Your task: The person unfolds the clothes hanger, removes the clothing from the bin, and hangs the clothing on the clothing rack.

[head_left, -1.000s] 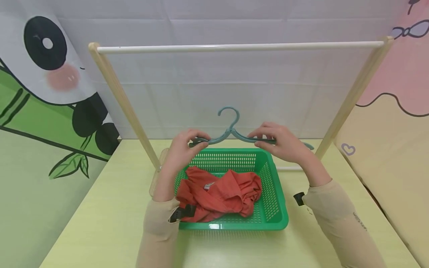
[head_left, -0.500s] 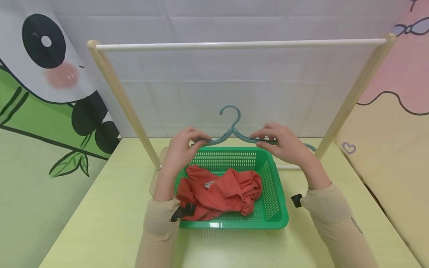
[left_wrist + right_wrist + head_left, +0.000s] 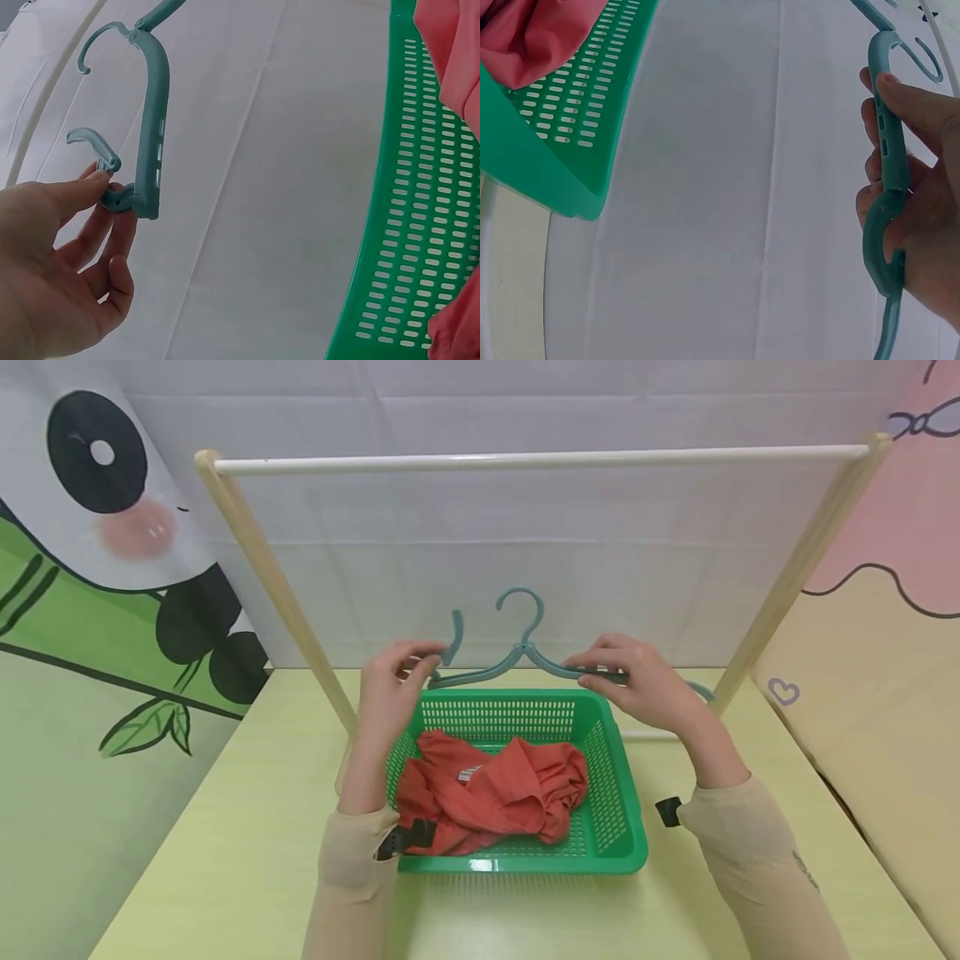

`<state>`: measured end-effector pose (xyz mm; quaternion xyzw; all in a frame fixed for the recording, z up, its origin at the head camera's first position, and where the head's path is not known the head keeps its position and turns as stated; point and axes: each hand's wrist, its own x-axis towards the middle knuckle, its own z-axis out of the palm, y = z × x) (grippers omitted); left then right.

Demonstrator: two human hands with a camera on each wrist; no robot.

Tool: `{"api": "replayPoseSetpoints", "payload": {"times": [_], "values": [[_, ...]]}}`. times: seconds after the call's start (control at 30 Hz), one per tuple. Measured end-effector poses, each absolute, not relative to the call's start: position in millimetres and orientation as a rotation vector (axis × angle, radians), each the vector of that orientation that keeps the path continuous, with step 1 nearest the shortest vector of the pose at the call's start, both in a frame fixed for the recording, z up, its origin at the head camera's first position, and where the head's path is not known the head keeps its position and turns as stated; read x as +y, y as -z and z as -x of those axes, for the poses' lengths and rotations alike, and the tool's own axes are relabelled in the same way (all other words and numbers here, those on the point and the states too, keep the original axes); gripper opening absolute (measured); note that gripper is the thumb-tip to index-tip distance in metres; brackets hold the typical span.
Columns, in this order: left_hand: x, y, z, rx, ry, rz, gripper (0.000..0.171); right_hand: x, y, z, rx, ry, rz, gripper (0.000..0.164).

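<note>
A teal folding hanger (image 3: 480,676) is held up above the far rim of a green basket (image 3: 525,863), hook upward. My left hand (image 3: 392,687) pinches its hinged left end piece (image 3: 96,142) between thumb and fingers; that piece angles upward from the arm. On the other side my right hand (image 3: 637,683) grips the hanger's right arm (image 3: 889,127), thumb on the near face and fingers behind. The right end piece (image 3: 877,240) reaches out past that hand. A crumpled red garment (image 3: 517,789) with a white label lies in the basket.
Behind the basket stands a rack with a white rail (image 3: 540,461) and wooden posts (image 3: 277,585). Both stand on a pale yellow table (image 3: 247,843). A white cloth (image 3: 480,560) hangs at the back, with painted panels (image 3: 112,568) at the sides.
My left hand has shifted slightly left, and the hanger's left end piece has swung from lying along the arm to pointing upward. The right hand keeps its grip, moving slightly right.
</note>
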<state>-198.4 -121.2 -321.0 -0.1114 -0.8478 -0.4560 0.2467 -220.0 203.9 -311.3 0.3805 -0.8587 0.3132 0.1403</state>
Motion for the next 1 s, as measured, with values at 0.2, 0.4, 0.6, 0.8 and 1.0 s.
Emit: {"api": "replayPoseSetpoints", "payload": {"times": [0.2,0.4,0.6,0.8,1.0], "values": [[-120.3,324.1,205.8,-2.159,1.42,0.124,0.02,211.9,310.7,229.6,-2.43,-0.903,-1.116,0.024],[-117.1,324.6,211.8,-2.042,1.569,0.049,0.02,219.2,309.1,239.2,-2.386,-0.925,-1.127,0.025],[-116.1,319.9,211.9,-2.153,1.449,0.017,0.019,221.3,310.7,243.2,-2.372,-0.922,-1.14,0.025],[-117.4,313.3,211.0,-2.205,1.367,0.057,0.02,223.0,311.6,242.5,-2.371,-0.928,-1.122,0.026],[-122.1,309.2,209.2,-2.24,1.366,0.075,0.021,222.9,311.1,242.4,-2.363,-0.908,-1.134,0.025]]}}
